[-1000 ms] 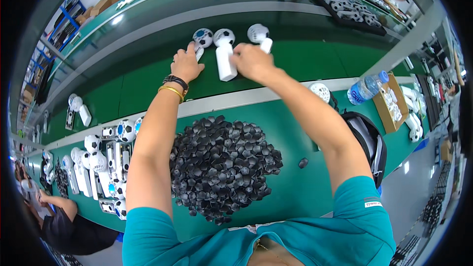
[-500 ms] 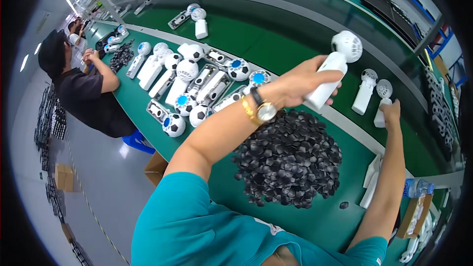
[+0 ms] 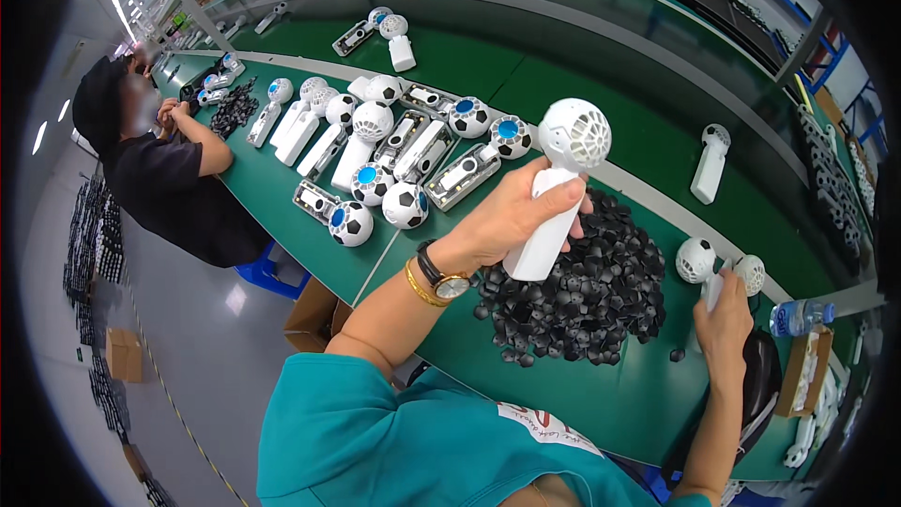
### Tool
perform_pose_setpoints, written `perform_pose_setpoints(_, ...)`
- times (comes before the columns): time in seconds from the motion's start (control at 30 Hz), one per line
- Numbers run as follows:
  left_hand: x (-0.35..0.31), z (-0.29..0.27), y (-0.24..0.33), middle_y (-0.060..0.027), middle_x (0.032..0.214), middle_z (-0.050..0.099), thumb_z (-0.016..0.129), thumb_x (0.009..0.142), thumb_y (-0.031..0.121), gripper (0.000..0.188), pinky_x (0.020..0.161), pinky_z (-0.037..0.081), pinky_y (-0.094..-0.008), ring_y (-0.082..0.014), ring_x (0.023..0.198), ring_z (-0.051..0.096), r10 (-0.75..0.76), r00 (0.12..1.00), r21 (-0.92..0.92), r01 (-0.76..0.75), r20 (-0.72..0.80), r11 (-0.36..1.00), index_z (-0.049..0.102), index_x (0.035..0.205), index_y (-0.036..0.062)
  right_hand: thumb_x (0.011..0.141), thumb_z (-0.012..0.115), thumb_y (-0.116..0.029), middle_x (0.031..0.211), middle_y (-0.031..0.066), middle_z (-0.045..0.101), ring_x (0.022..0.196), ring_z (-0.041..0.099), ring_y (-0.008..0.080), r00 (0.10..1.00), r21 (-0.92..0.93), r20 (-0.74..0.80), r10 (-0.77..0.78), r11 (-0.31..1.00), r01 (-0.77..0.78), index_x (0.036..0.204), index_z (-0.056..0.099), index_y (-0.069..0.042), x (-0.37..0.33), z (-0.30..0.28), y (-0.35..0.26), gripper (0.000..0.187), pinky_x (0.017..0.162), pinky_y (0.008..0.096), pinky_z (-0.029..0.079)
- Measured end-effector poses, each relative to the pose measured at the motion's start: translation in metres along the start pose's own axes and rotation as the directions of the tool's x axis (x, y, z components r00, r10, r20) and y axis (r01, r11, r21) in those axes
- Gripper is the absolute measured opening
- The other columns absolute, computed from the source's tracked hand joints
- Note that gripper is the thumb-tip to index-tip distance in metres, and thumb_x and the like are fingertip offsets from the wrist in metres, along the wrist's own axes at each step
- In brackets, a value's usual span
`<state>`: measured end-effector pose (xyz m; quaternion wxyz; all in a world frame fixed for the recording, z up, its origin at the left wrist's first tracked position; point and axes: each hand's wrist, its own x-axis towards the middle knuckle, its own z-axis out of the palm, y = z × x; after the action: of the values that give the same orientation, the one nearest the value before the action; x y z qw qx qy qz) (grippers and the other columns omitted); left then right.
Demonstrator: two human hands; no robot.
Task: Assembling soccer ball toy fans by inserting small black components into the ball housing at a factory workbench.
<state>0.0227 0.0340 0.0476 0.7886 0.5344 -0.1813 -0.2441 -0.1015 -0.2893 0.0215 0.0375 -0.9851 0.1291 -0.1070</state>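
Observation:
My left hand [image 3: 526, 216] is wrapped round the handle of a white handheld fan [image 3: 577, 134]. Its round grille head points up, above a heap of small black pentagon pieces [image 3: 601, 291]. At the right table edge, my right hand [image 3: 725, 324] is closed on the handle of a second white handheld fan [image 3: 695, 260]. Another round fan head [image 3: 750, 274] lies against that hand; whether the hand also grips this one, I cannot tell. Left of the heap lie several fans, some with black pentagons on their heads, blue centres and open handles [image 3: 465, 176].
A single white fan [image 3: 710, 164] lies on the green conveyor belt, with two more farther left [image 3: 399, 42]. A bottle [image 3: 801, 317] and a cardboard box [image 3: 802, 371] stand at the right. A co-worker in dark clothes [image 3: 178, 188] sits at the left; a dark bag [image 3: 755, 385] is near my right forearm.
My left hand has brought its fan from over the belt edge back toward me, above the heap. My right hand has drawn a fan off the belt to the table's right edge.

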Motion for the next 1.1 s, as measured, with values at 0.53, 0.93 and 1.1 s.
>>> perform_pose_setpoints(0.53, -0.016, 0.016, -0.011, -0.0174, 0.105, 0.064, 0.071, 0.082, 0.024, 0.048, 0.076, 0.05, -0.0363, -0.0297, 0.087, 0.066, 0.18, 0.963, 0.72, -0.269, 0.201, 0.64, 0.052, 0.117, -0.0019, 0.077, 0.072, -0.013, 0.138, 0.0108, 0.048, 0.124, 0.048, 0.0243, 0.986, 0.749, -0.059, -0.154, 0.646, 0.146, 0.138, 0.044, -0.005, -0.006, -0.062, -0.066, 0.068, 0.095, 0.0376, 0.045)
perform_pose_setpoints(0.93, -0.007, 0.034, 0.017, -0.0174, 0.104, 0.065, 0.074, 0.076, 0.018, 0.049, 0.078, 0.05, -0.0403, -0.0336, 0.093, 0.063, -0.019, 0.929, 0.901, -0.354, 0.37, 0.251, 0.056, 0.12, 0.0065, 0.075, 0.079, -0.015, 0.119, 0.01, 0.057, 0.1, 0.06, 0.0185, 0.935, 0.906, -0.127, -0.332, 0.345, 0.246, 0.131, 0.046, -0.003, -0.008, -0.025, -0.105, 0.066, 0.088, 0.0298, 0.05)
perform_pose_setpoints(1.1, -0.008, 0.043, 0.032, -0.0144, 0.118, 0.06, 0.074, 0.076, 0.009, 0.057, 0.093, 0.045, -0.0376, -0.028, 0.111, 0.057, 0.4, 0.818, 0.863, -0.492, 0.415, 0.112, 0.052, 0.128, 0.0059, 0.082, 0.074, -0.018, 0.114, 0.0113, 0.058, 0.096, 0.061, 0.0173, 0.979, 0.931, -0.188, -0.08, 0.302, 0.204, 0.13, 0.042, 0.001, -0.021, -0.008, -0.119, 0.06, 0.084, 0.0274, 0.051)
